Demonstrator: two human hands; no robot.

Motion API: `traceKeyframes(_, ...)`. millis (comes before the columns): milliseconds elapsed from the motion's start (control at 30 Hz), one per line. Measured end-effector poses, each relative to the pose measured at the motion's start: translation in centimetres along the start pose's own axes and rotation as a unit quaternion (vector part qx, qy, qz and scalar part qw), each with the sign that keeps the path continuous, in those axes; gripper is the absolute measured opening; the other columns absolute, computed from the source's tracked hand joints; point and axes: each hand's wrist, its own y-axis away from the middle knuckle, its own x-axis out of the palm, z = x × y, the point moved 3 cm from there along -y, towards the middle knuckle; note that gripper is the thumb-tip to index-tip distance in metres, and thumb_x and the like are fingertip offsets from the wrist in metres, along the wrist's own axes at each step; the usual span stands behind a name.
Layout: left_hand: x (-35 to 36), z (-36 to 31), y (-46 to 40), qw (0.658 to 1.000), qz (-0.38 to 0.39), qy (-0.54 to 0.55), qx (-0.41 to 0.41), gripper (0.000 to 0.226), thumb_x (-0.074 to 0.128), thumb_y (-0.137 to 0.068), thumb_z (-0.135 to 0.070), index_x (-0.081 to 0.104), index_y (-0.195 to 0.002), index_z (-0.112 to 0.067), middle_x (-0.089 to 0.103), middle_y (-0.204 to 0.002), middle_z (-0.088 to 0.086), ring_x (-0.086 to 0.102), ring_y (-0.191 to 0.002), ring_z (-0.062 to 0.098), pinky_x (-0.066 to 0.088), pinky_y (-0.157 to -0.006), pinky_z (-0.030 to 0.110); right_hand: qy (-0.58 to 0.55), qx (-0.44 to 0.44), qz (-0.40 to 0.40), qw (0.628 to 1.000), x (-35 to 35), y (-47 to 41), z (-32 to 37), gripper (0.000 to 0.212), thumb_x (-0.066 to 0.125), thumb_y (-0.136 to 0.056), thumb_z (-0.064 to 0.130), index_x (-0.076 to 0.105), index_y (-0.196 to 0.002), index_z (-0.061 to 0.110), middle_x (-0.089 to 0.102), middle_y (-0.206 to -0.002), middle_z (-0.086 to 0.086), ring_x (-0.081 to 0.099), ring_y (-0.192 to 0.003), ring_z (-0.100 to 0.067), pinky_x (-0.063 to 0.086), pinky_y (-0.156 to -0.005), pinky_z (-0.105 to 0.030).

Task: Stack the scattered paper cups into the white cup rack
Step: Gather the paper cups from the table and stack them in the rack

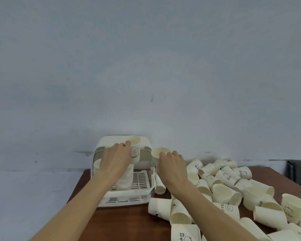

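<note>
Loose cups [226,193] lie closest to me, a big heap on their sides and tipped every way across the right half of the table [129,223], some right at its near edge.

Now the hands. Left hand [116,159] has its fingers curled round the HELLO cup [135,150], held upright and mouth up over the rack [123,171], just above the stack [123,180] already standing on the grid floor. Right hand [172,166] grips a second cup [159,153] by the rim, mouth up, just outside the rack's right wall. So both hands are closed on a cup each.

Rack sits at the table's back left, against the wall.

What could go wrong, I'd guess:
- The HELLO cup tilts slightly, so if it comes down off-centre it catches the stack's rim and jams or crumples instead of nesting.
- That stack is tall and narrow. A push from the left wrist could topple it inside the rack.
- The rack's front overhangs near the table's left edge, so leaning on it might shift it.
- The right forearm passes right over the heap; a careless sweep sends cups rolling off the near edge.
</note>
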Motion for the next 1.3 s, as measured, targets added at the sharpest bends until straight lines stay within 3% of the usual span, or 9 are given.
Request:
traceKeyframes(200,-0.4,4.0,0.4,0.999,-0.008,-0.012,-0.035,0.017,0.046,-0.095,-0.018,0.05,-0.111,-0.014,0.065,-0.097,0.002,0.062,-0.086,0.025,0.031,-0.055,0.033,-0.059,-0.029,0.005,0.998,-0.4,-0.9,3.1,0.014,0.043,-0.091,0.013,0.056,-0.096,0.009,0.063,-0.095,-0.011,0.052,-0.094,-0.03,0.03,-0.07,-0.033)
traceKeyframes(433,0.3,8.1,1.7,0.998,-0.005,-0.018,-0.067,0.016,0.048,-0.093,-0.015,0.051,-0.11,-0.015,0.063,-0.094,0.002,0.061,-0.084,0.025,0.032,-0.054,0.032,-0.169,0.039,0.009,0.985,0.9,-2.7,4.8,0.024,0.039,-0.088,0.009,0.06,-0.1,0.01,0.065,-0.094,-0.009,0.056,-0.086,-0.03,0.042,-0.064,-0.037)
traceKeyframes(600,2.2,9.5,2.6,0.996,0.008,-0.012,-0.088,0.011,0.057,-0.088,-0.011,0.057,-0.099,-0.013,0.063,-0.081,0.004,0.062,-0.072,0.027,0.032,-0.049,0.031,-0.172,0.028,-0.014,0.985,1.9,-3.1,5.5,0.021,0.041,-0.09,0.011,0.058,-0.102,0.01,0.063,-0.092,-0.008,0.053,-0.084,-0.028,0.034,-0.06,-0.034)
traceKeyframes(833,4.1,8.7,3.5,0.995,0.057,-0.006,-0.077,0.033,0.042,-0.089,-0.004,0.047,-0.118,-0.018,0.059,-0.102,0.003,0.059,-0.093,0.027,0.036,-0.06,0.033,-0.174,0.018,-0.029,0.984,2.8,-3.6,6.2,0.022,0.039,-0.092,0.015,0.059,-0.102,0.012,0.061,-0.09,-0.007,0.053,-0.08,-0.028,0.034,-0.059,-0.033)
traceKeyframes(1067,5.6,8.8,3.7,0.991,0.11,-0.015,-0.074,0.03,0.039,-0.091,-0.006,0.045,-0.118,-0.019,0.056,-0.108,0.005,0.056,-0.097,0.026,0.034,-0.064,0.033,-0.156,-0.021,-0.03,0.987,2.6,-4.6,7.7,0.022,0.037,-0.094,0.012,0.056,-0.103,0.011,0.062,-0.091,-0.007,0.052,-0.085,-0.028,0.031,-0.067,-0.032)
traceKeyframes(1200,6.9,8.7,4.5,0.986,0.144,-0.009,-0.083,0.033,0.042,-0.091,-0.005,0.043,-0.122,-0.017,0.055,-0.111,0.007,0.054,-0.1,0.025,0.036,-0.066,0.032,-0.152,-0.02,-0.028,0.988,2.9,-4.9,8.4,0.02,0.038,-0.094,0.012,0.056,-0.102,0.011,0.061,-0.09,-0.007,0.047,-0.081,-0.026,0.04,-0.065,-0.036)
traceKeyframes(1300,7.2,8.4,5.1,0.987,0.14,0.0,-0.082,0.032,0.042,-0.091,-0.007,0.042,-0.122,-0.017,0.055,-0.113,0.007,0.054,-0.102,0.025,0.037,-0.068,0.033,-0.142,-0.027,-0.023,0.989,3.5,-4.8,8.7,0.021,0.038,-0.095,0.011,0.056,-0.104,0.01,0.062,-0.092,-0.008,0.05,-0.087,-0.028,0.038,-0.064,-0.035)
